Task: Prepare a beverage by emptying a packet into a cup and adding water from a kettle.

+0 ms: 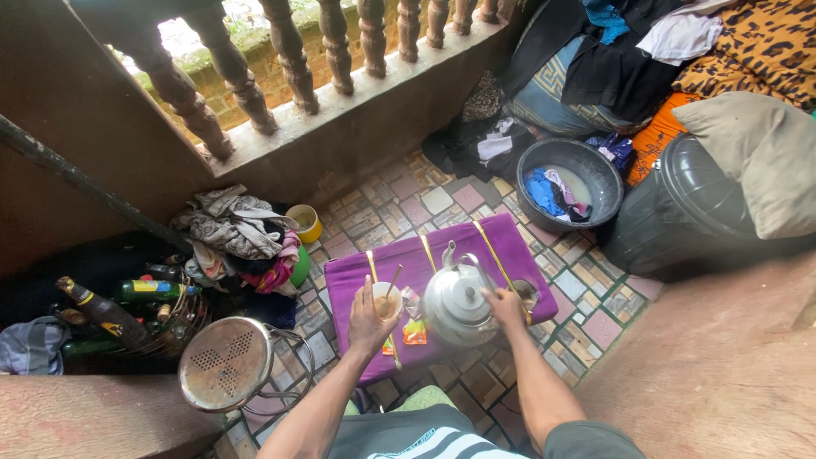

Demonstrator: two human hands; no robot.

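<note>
1. My left hand (367,316) is wrapping its grip around a small cup (387,299) near the front-left part of the purple-covered surface (501,242), fingers curled round the wall of the cup.
2. A thin stick-like stirrer (394,279) is leaning out of the cup, tilting up and away towards the far right.
3. My right hand (505,308) is closing its grip on the metal kettle (456,303), at its right side under the arched handle; I cannot tell exactly which part the fingers are pinching.
4. The kettle is sitting mid-front on the surface, just beside the cup, spout (447,252) pointing to the far edge.
5. I am judging the kettle rigid, smooth, possibly hot, and heavy if full: the top handle looks the safest hold.
6. The cup is looking light and easy to tip, so I am gripping round its body, upright.
7. Small orange sachets (414,331) are lying between cup and kettle.
</note>
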